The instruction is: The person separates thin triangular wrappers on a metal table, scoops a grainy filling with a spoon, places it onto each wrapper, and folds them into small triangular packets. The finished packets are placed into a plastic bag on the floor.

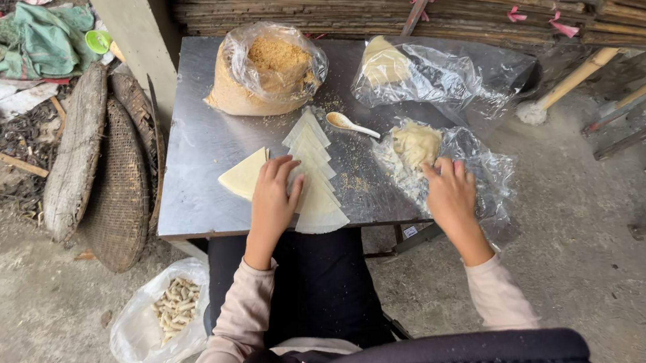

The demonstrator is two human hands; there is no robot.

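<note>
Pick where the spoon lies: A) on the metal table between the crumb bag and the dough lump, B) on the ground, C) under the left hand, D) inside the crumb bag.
A: the spoon lies on the bare table, between the crumb bag and the dough lump, clear of both hands.

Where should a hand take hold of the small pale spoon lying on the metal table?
Grip the small pale spoon by its slim handle, the end pointing right toward the clear plastic sheet. Probably come from above: it lies flat on the metal table, bowl at the left, with bare tabletop around it.
</note>
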